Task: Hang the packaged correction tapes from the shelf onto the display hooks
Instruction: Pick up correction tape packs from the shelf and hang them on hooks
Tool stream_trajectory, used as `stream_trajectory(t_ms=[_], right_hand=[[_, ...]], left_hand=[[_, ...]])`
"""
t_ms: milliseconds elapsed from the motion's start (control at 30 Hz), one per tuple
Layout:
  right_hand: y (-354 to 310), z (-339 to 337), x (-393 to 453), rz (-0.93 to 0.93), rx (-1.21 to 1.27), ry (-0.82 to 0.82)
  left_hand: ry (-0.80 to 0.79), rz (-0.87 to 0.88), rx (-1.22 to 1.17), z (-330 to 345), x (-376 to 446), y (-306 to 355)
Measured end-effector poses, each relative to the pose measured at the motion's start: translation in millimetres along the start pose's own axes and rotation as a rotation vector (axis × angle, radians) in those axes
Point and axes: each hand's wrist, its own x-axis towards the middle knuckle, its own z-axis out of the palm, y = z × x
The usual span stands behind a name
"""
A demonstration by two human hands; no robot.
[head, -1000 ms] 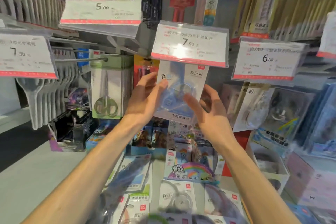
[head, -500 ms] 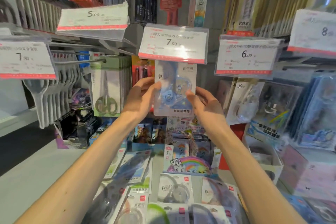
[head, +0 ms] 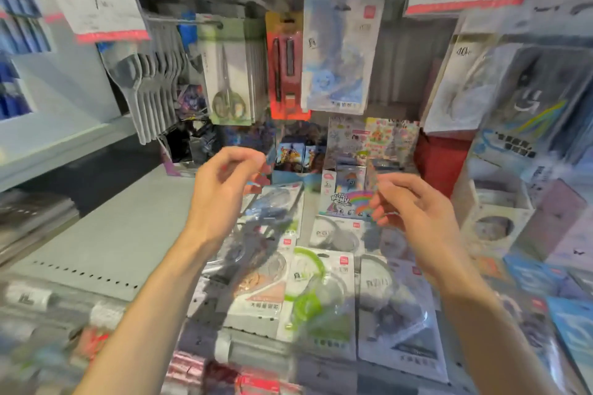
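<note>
Both bare forearms reach forward and up from the bottom of the view, wrists well apart. The left hand [head: 224, 183] is raised with its back toward the camera, fingers loosely curled and holding nothing. The right hand [head: 414, 212] sits slightly lower, fingers likewise loosely curled and relaxed, empty. Motion blur softens both hands.

Correction tape pack [head: 340, 54] hanging above, scissors pack [head: 228, 74] left — more packs [head: 324, 298] on shelf [head: 106, 247] below

Blue correction tape pack [head: 340, 54] hangs upright on hook; more packs [head: 324, 295] lie flat on shelf [head: 106, 244] below.
</note>
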Motion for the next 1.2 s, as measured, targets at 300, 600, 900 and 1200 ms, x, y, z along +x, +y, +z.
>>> stream_trajectory(t_ms=[300,600,900,1200], right_hand=[[45.8,37.3,-53.3,0.121,-0.040,0.086],[68.7,127.4,-44.5,0.170,-0.089,0.169],[92.2,190.4,-13.3,0.171,-0.659,0.097],[105.5,195.6,1.5,0.237,-0.932,0.083]], left_hand=[[0.083,-0.142,-0.062,-73.0,-45.5,-50.2],[-0.038,-0.274,-0.048,-147.0,5.2,-89.3],[-0.527,-0.350,0.737,-159.0,60.8,-125.1],[-0.566,-0.454,0.648,-142.2,70.3,-143.2]])
